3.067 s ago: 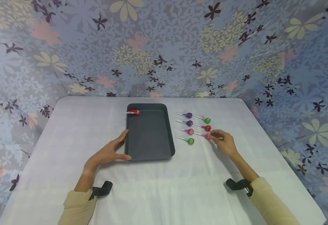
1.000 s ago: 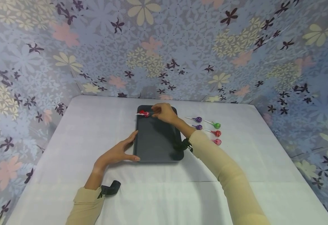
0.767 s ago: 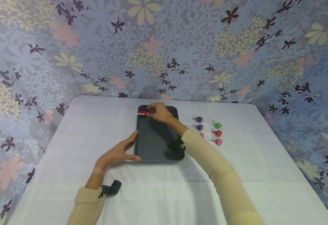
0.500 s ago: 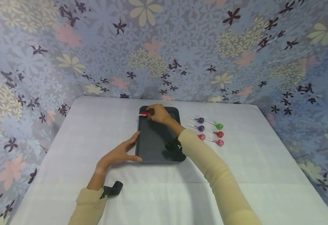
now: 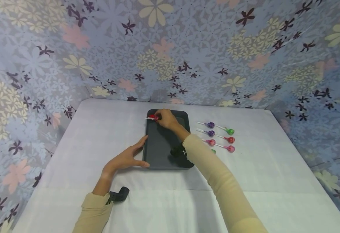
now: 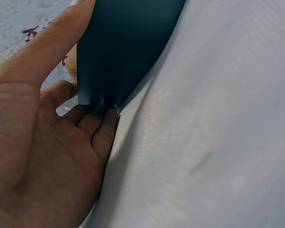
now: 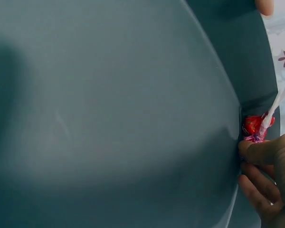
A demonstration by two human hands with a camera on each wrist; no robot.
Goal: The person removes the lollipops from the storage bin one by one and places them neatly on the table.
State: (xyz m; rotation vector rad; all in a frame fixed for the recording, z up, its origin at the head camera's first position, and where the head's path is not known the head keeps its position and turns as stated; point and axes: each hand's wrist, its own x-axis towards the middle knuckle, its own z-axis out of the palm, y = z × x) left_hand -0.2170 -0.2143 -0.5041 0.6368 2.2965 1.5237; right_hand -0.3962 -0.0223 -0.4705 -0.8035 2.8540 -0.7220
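Note:
My right hand (image 5: 166, 119) reaches into the back left corner of a dark grey tray (image 5: 162, 149). Thumb and fingertips pinch a pink-wrapped lollipop (image 7: 256, 137), largely hidden behind them in the right wrist view. A red lollipop (image 7: 252, 124) lies against it, and white sticks poke over the tray's left rim. Along the tray's left side rests my left hand (image 5: 125, 159), its thumb by the front corner and its fingers farther back. In the left wrist view, fingertips of the left hand (image 6: 61, 142) touch the low part of the tray's wall (image 6: 123, 42).
Right of the tray, loose lollipops lie in two columns on the white cloth. Purple (image 5: 211, 125) and pink (image 5: 212, 142) ones are nearer it; green (image 5: 230, 131), red (image 5: 230, 139) and pink ones lie farther out. My right sleeve (image 5: 213, 171) partly covers another green one (image 5: 213, 151).
My right hand has moved left from the outer pink lollipop to the tray's back corner, and its fingers have closed in on the lollipop there. The left hand stays on the tray.

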